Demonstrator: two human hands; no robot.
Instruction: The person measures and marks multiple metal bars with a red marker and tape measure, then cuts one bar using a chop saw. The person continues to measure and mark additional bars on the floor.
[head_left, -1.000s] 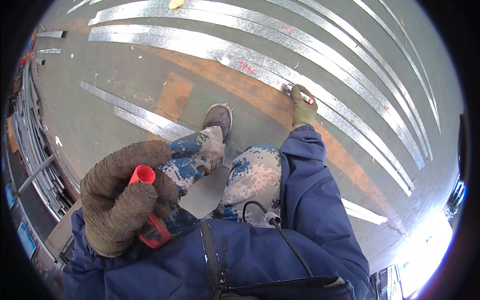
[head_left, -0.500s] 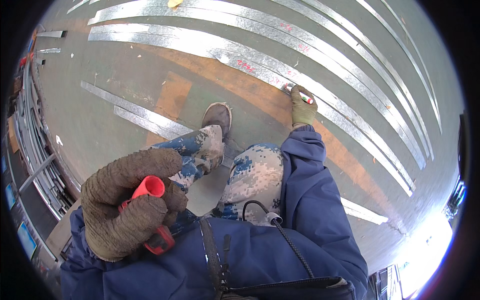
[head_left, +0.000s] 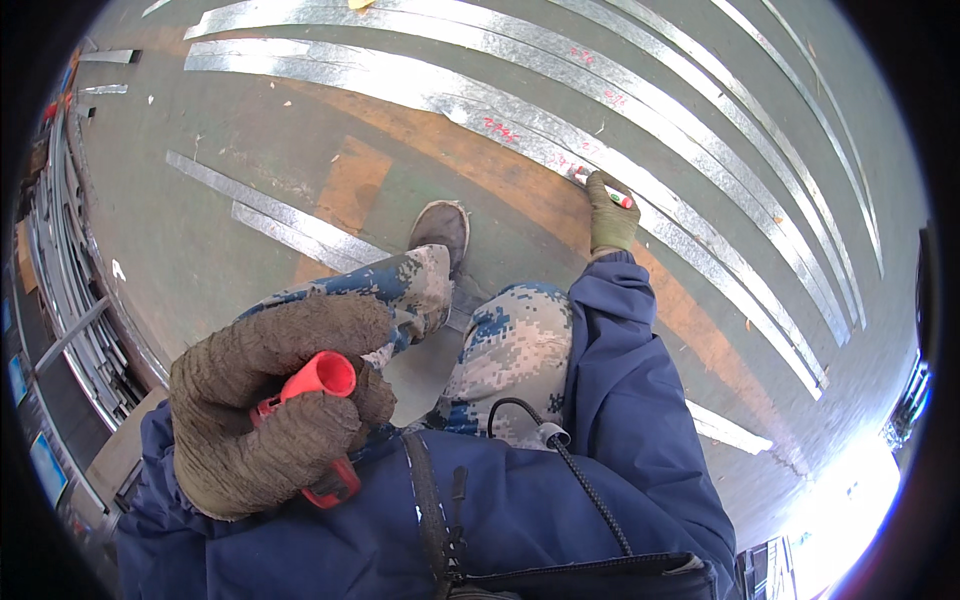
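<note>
My right hand (head_left: 613, 215), in a green-brown work glove, is closed round a white marker (head_left: 619, 198) with a red end. The marker's tip is at the near edge of a shiny galvanized metal strip (head_left: 680, 222), beside red handwriting. Close to my body, my left hand (head_left: 265, 410), in a thick brown glove, is curled round a red marker cap (head_left: 333, 374) with its hollow end facing up. Below that cap, a red and black object (head_left: 335, 484) shows partly under the same fingers; its kind is hidden.
More long metal strips (head_left: 560, 62) lie in rows across the floor, several with red marks. Shorter strips (head_left: 285, 220) lie left of my shoe (head_left: 440, 230). Stacked metal lengths (head_left: 75, 270) line the left side. An orange band (head_left: 480, 180) runs along the green floor.
The view has shifted slightly. My left hand with the red cap appears a little farther right. The marker remains at the strip's edge, with the red writing beside it.
</note>
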